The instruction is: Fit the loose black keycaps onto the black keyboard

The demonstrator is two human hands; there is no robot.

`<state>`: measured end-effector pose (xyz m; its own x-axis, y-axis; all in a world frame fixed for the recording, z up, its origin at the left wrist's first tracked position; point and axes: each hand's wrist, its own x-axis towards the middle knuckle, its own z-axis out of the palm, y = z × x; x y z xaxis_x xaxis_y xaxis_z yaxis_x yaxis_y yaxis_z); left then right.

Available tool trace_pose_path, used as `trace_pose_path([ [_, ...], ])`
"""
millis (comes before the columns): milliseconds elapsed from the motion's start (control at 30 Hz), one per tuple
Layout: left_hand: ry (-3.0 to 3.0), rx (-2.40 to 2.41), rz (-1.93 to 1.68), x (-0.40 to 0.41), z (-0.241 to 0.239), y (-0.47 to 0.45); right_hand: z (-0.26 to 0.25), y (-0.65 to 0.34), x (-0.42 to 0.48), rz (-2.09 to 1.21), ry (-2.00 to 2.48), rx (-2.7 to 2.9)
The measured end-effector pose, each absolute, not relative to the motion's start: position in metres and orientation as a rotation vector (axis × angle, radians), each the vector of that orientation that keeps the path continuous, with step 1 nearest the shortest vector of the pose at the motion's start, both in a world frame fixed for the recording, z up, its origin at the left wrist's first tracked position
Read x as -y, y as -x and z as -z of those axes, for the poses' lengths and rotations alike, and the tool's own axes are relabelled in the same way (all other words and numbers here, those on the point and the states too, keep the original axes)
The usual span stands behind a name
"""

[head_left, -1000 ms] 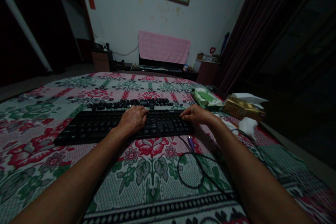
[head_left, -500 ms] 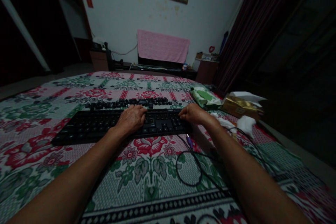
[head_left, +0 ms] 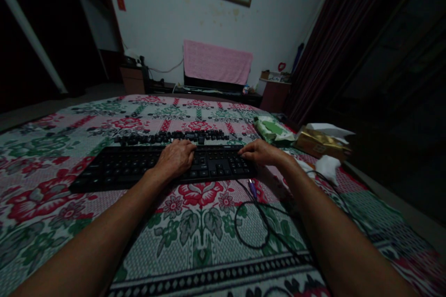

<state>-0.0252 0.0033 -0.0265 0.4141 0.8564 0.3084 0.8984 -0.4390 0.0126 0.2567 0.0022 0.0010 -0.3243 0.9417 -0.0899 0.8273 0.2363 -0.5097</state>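
Observation:
A black keyboard (head_left: pixel 125 167) lies across a flowered bedspread (head_left: pixel 195 232). My left hand (head_left: pixel 176 158) rests on the keyboard's middle, its fingers curled down onto the keys and hiding whatever is under them. My right hand (head_left: pixel 259 151) lies on the keyboard's far right corner, with its fingers closed over the top edge. Just beyond the keyboard sits a row of loose black keycaps (head_left: pixel 170 137). The keyboard's cable (head_left: pixel 249 222), with a purple plug (head_left: pixel 252 189), loops on the bedspread between my forearms.
To the right lie a green-and-white packet (head_left: pixel 273 130), a gold tissue box (head_left: pixel 322 145) and crumpled white tissue (head_left: pixel 327 167). A pink cloth (head_left: pixel 218 61) covers a screen on a low cabinet by the far wall. Dark curtains hang at right.
Both hands stay on the keyboard in nearly the same places. Only the view has shifted slightly.

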Motion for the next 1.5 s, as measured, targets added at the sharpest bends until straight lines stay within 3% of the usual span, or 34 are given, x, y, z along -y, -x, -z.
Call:
trace_pose_path([
  [1233,2.498,1.549,0.398,-0.002,0.027,0.025,-0.004,-0.254,-0.003,-0.6,1.645,2.374],
  [1500,2.497,1.563,0.39,-0.003,0.026,0.025,-0.014,-0.24,0.004,-0.254,1.631,2.54],
])
